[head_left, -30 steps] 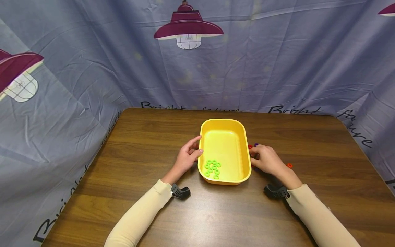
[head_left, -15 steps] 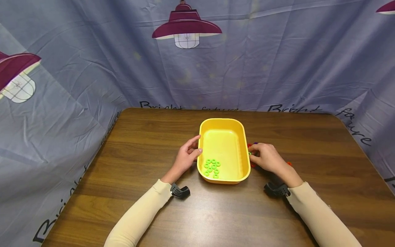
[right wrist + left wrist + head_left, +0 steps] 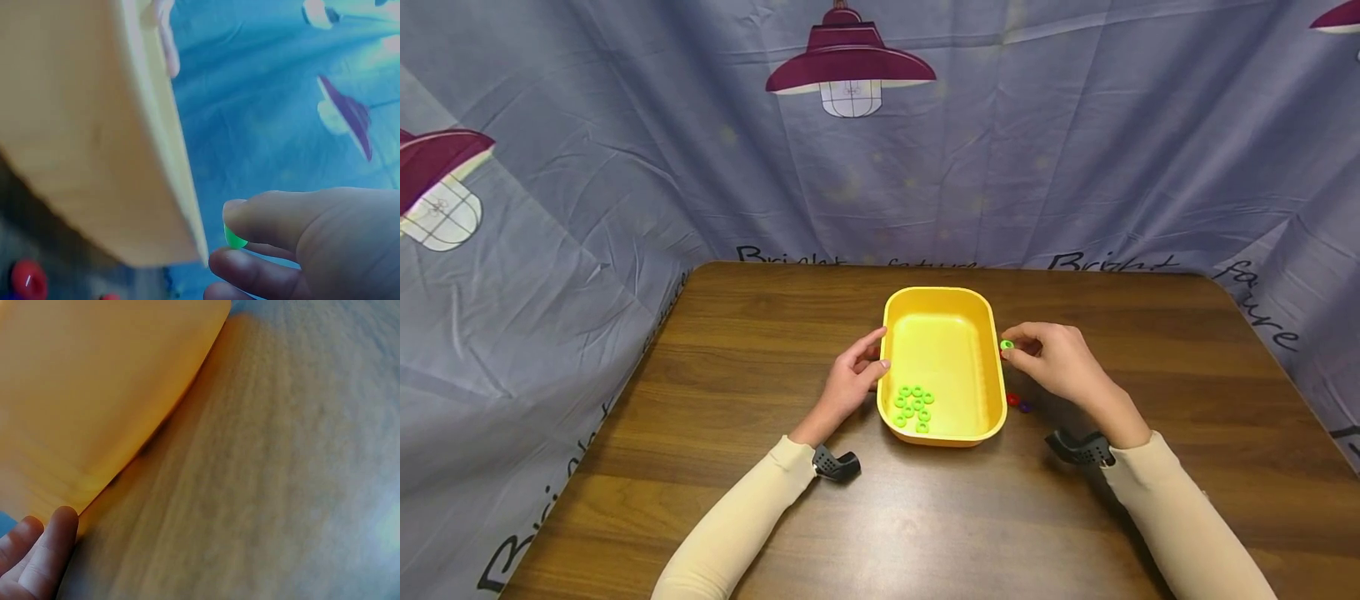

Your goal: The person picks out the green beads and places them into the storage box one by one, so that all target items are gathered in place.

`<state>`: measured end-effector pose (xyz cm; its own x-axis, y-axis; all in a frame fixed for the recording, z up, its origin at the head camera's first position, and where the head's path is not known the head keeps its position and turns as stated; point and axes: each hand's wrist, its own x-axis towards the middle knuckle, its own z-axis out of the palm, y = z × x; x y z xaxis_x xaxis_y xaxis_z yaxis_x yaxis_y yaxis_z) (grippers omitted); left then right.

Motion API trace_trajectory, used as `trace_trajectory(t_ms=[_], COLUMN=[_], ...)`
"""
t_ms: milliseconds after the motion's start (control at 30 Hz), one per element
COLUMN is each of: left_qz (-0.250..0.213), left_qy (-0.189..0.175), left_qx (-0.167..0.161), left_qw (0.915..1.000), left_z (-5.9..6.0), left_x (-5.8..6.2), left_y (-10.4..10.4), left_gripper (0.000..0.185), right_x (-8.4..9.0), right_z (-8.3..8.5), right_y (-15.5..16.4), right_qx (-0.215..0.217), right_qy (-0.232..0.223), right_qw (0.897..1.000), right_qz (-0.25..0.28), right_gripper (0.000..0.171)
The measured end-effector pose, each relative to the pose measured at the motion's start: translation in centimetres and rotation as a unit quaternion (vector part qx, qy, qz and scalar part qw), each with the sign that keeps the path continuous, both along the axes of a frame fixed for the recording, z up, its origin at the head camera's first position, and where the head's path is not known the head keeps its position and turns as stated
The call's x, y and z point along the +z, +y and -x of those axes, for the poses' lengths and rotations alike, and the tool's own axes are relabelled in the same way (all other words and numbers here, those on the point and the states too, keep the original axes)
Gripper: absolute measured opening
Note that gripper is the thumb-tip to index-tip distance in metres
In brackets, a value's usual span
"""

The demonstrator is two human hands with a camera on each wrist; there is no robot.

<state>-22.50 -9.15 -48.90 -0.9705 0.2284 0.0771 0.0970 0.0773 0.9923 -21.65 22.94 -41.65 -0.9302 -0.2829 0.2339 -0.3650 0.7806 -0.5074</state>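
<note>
My left hand (image 3: 847,383) rests against the left side of a yellow plastic bin (image 3: 943,440), thumb at the rim. In the left wrist view its fingertips (image 3: 59,531) touch the bin's outer wall (image 3: 106,406). Several light green rings (image 3: 917,406) lie at the bin's near left corner, on its floor. Just outside the bin's right rim, my right hand (image 3: 1060,362) pinches one small green ring (image 3: 1007,344) between thumb and finger. In the right wrist view this green ring (image 3: 234,237) shows only in part, beside the bin's rim.
Right of the bin, a red ring (image 3: 1013,400) and a purple one (image 3: 1026,407) lie on the wooden table (image 3: 760,333). Another red piece is partly hidden under my right hand. A grey-blue printed curtain (image 3: 985,167) hangs behind the table.
My right hand has picked a green ring from beside the bin and moved up and away, uncovering red and purple rings. The left hand and the bin hold their place.
</note>
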Motion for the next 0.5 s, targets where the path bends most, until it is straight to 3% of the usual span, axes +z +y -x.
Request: trace_trajectory(t_ms=[233, 500], left_qz=[0.0, -0.021], left_qy=[-0.002, 0.011], left_qx=[0.003, 0.008], left_qw=[1.0, 0.9997], left_z=[0.0, -0.1], left_x=[0.0, 0.0], left_y=[0.0, 0.2], left_gripper=[0.056, 0.055], right_x=[1.0, 0.5], right_z=[-0.3, -0.4], right_y=[-2.8, -5.9], right_qx=[0.035, 0.095], right_qy=[0.0, 0.009], right_qw=[0.999, 0.995], right_qz=[0.001, -0.016], right_gripper=[0.022, 0.016])
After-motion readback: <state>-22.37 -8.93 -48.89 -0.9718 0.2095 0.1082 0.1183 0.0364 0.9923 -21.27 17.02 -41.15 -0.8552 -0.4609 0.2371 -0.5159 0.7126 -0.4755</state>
